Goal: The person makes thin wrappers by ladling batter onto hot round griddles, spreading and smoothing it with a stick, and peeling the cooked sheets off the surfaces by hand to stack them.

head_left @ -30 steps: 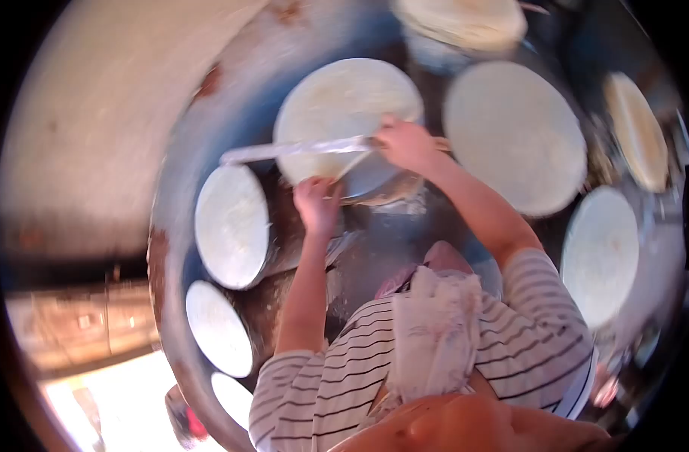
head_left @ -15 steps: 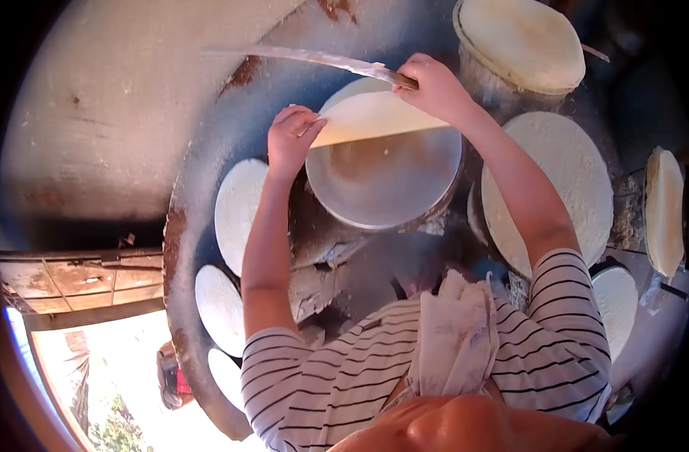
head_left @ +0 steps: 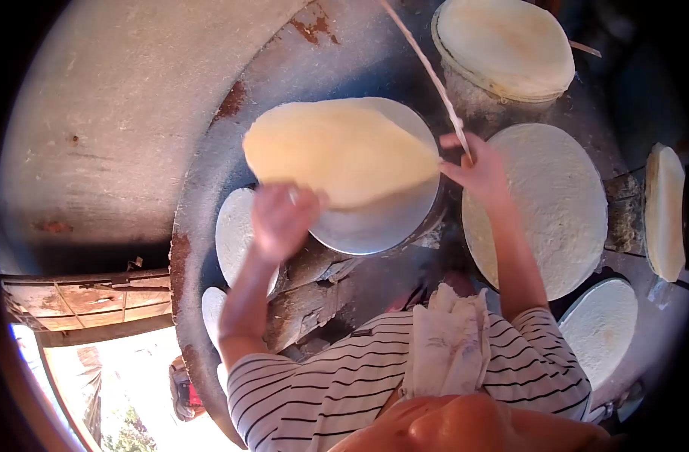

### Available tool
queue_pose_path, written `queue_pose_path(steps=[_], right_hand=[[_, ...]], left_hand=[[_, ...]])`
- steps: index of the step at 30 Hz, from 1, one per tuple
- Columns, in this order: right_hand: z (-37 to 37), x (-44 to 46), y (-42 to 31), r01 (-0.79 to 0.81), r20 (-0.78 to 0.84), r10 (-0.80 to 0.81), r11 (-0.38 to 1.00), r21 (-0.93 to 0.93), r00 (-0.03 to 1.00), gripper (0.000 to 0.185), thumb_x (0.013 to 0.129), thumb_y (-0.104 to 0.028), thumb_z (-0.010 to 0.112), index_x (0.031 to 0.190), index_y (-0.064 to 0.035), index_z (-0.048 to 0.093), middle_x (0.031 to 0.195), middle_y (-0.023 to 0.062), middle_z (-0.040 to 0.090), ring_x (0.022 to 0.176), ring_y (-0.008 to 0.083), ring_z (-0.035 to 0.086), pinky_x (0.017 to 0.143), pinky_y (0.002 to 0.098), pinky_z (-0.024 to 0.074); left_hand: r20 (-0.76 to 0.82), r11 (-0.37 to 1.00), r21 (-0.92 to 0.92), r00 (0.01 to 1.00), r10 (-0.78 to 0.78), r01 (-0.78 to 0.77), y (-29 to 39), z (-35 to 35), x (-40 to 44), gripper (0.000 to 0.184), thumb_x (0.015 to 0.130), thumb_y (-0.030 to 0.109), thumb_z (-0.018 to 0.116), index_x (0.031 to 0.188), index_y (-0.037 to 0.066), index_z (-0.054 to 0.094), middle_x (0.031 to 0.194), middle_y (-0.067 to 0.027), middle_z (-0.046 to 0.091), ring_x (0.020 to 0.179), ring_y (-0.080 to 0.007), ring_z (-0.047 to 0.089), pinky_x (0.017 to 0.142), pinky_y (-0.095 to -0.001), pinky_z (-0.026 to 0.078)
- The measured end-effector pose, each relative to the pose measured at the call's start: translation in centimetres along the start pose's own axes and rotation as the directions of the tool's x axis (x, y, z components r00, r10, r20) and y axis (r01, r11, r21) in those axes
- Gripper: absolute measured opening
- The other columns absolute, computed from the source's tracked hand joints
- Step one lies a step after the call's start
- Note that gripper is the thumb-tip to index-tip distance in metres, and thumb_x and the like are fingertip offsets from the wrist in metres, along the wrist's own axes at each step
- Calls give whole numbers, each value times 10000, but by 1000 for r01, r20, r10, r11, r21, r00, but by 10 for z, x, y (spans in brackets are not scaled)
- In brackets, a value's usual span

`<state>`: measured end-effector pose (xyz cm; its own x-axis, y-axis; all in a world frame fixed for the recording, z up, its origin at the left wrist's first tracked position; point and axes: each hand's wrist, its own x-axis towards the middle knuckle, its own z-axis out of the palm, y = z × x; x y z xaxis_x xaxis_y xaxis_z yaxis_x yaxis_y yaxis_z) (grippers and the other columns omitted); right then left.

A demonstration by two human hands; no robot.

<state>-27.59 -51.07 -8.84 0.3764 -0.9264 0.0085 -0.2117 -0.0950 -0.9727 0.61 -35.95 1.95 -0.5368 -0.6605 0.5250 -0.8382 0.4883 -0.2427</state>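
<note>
A thin yellowish flatbread (head_left: pixel 337 154) lies partly over a round pale metal plate (head_left: pixel 374 230), its left end overhanging the plate's rim. My left hand (head_left: pixel 280 218), blurred, is closed at the flatbread's lower left edge, seemingly pinching it. My right hand (head_left: pixel 478 172) holds a long thin stick (head_left: pixel 433 71) at its lower end, the stick slanting up and left. Thumb and finger of that hand are beside the flatbread's right tip; whether they touch it is unclear.
Round pale sheets lie at the right (head_left: pixel 544 203), lower right (head_left: pixel 600 331) and left (head_left: pixel 235 230). A stack of flatbreads (head_left: pixel 506 45) stands on a round support at the upper right. Another stack (head_left: pixel 664 215) is at the far right. A wide curved grey surface (head_left: pixel 134 113) fills the upper left.
The flatbread has swung over and spread out to the left, yellowish side up. My left hand has moved down; my right hand has moved down and right, and the stick has turned from level to steep.
</note>
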Motion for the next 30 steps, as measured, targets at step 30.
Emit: queue_pose_path(steps=[30], right_hand=[[92, -50, 59, -301, -89, 295, 950, -78, 951, 373, 814, -361, 642, 810, 9, 596, 813, 184, 648, 752, 207, 653, 553, 352, 511]], left_hand=[[109, 875, -248, 909, -402, 416, 122, 90, -161, 234, 701, 65, 662, 933, 81, 639, 960, -98, 625, 879, -302, 601, 757, -390, 475]])
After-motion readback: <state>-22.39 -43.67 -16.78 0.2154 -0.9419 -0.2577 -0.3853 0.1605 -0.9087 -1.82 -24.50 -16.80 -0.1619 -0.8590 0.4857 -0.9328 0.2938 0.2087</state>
